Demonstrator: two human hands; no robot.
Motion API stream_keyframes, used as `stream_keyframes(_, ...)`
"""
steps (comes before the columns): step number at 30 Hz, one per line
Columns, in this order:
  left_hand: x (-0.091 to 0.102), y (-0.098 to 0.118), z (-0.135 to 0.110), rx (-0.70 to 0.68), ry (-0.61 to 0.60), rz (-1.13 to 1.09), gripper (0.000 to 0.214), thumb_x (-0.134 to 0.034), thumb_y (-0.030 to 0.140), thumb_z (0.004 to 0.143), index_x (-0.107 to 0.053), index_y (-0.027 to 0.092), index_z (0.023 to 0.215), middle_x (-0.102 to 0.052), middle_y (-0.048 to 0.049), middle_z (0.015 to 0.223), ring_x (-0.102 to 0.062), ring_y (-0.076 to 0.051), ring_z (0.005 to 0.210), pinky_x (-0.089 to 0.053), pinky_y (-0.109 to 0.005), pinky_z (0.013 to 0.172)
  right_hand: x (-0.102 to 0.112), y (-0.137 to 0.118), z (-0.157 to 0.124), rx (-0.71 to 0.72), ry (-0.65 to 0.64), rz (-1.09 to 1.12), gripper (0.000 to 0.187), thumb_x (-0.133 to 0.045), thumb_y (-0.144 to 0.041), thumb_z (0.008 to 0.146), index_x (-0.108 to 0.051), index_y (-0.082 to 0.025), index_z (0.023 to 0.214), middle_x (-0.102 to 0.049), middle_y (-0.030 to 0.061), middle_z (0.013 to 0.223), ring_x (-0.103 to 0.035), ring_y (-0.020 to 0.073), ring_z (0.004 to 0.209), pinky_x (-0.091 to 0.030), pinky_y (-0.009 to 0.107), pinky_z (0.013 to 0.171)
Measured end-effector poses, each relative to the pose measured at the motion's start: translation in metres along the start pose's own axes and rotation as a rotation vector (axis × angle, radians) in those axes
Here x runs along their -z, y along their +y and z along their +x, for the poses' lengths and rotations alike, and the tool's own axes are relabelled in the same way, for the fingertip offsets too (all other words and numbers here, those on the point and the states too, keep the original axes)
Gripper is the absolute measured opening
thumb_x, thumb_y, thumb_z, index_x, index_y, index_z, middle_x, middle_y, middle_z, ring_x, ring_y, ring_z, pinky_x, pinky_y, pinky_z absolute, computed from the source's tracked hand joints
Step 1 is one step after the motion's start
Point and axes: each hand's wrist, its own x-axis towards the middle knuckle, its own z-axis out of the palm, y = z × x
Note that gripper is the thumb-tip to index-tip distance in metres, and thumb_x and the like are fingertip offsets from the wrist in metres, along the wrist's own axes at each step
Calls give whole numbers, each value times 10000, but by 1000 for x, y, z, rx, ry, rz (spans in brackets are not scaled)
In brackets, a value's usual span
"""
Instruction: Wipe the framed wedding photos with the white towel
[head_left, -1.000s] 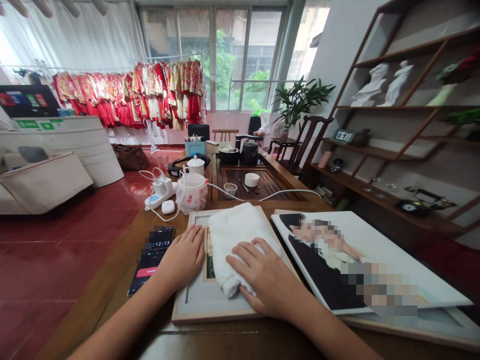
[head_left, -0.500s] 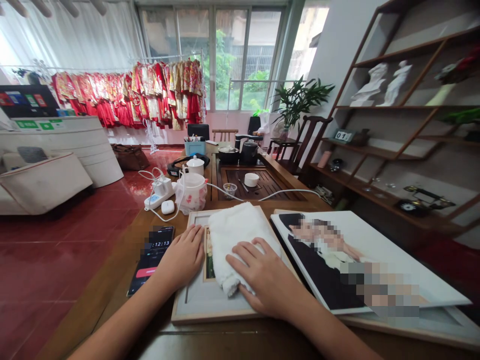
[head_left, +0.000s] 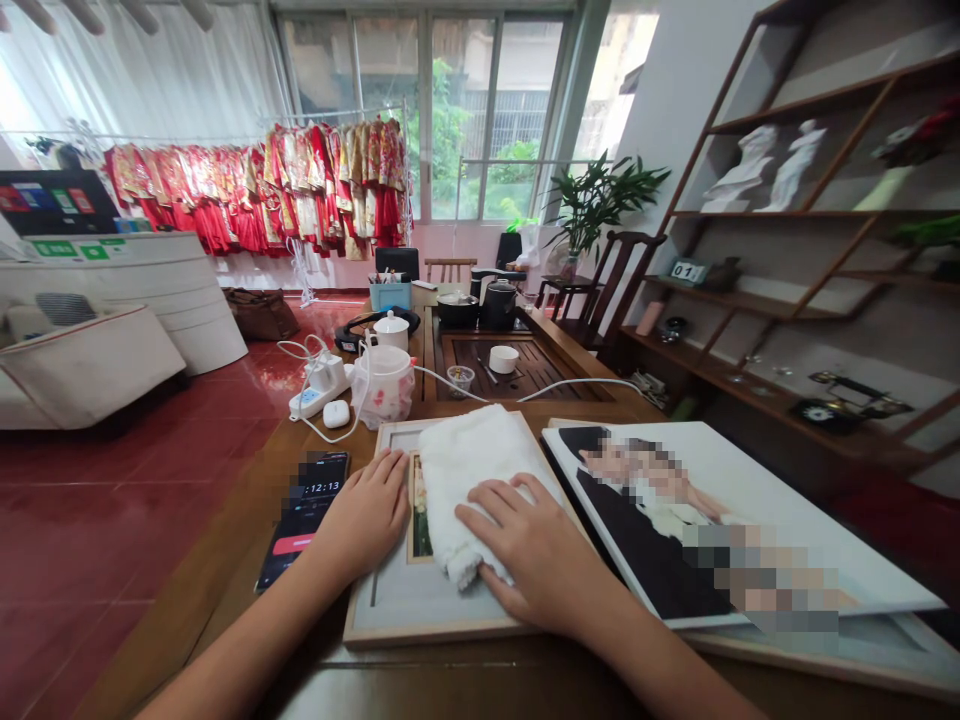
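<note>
A picture frame (head_left: 480, 622) with a pale wood border lies flat on the table in front of me. My left hand (head_left: 377, 512) rests on its left side, fingers stretched out and open. On the frame lies a folded white towel (head_left: 465, 450), covering most of the small picture (head_left: 422, 530) in the middle. My right hand (head_left: 529, 545) lies on the towel with its fingers spread over the cloth and the thumb by its lower edge. Left of my left hand is a phone (head_left: 304, 520) with a lit timer screen.
A large photo print (head_left: 660, 570), partly pixelated, lies on another frame at the right. Farther back are a white power strip (head_left: 319, 390), a bagged white cup (head_left: 386, 385), a lidded mug (head_left: 391, 335) and a tea tray (head_left: 465, 350). A cable (head_left: 585, 382) crosses the table.
My right hand and the towel under it have shifted very slightly to the right. My left hand stays in place on the frame.
</note>
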Motion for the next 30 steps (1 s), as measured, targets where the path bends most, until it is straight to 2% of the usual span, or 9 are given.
stream_keyframes(8,1,1,3,-22,9,8,430,-326,237,985,-507,110,1354,-481,-146,1442,-370,-269,1389,-389,-438,1083,1,-1,-2,191,-41,37,418,-570,-357,840,-522,-180,1216,-582,122,1220,-484,294,1124,-258,496,1010)
stream_keyframes(11,1,1,2,-18,6,11,438,-322,234,983,-497,115,1366,-481,-140,1443,-373,-264,1388,-390,-427,1081,0,-2,-1,157,-38,54,421,-576,-367,842,-520,-198,1224,-586,110,1215,-490,286,1123,-271,491,1001)
stream_keyframes(17,-2,-1,0,5,7,-2,473,-321,246,981,-447,99,1413,-446,-134,1474,-365,-257,1392,-366,-424,1101,-4,-3,1,-51,4,17,370,-571,-340,850,-537,-220,1198,-589,105,1209,-503,287,1118,-280,504,995)
stream_keyframes(26,-2,-2,2,-21,42,2,441,-325,243,984,-492,113,1371,-473,-140,1451,-378,-265,1384,-381,-436,1091,2,-3,-2,125,-47,60,412,-593,-333,827,-526,-208,1214,-582,105,1220,-472,288,1158,-236,508,1036)
stream_keyframes(30,-4,-3,1,-18,45,-1,443,-319,249,986,-494,112,1368,-479,-140,1446,-383,-264,1381,-376,-439,1095,1,-2,-1,78,-33,75,400,-601,-353,827,-535,-224,1200,-587,96,1208,-491,279,1128,-267,492,1008)
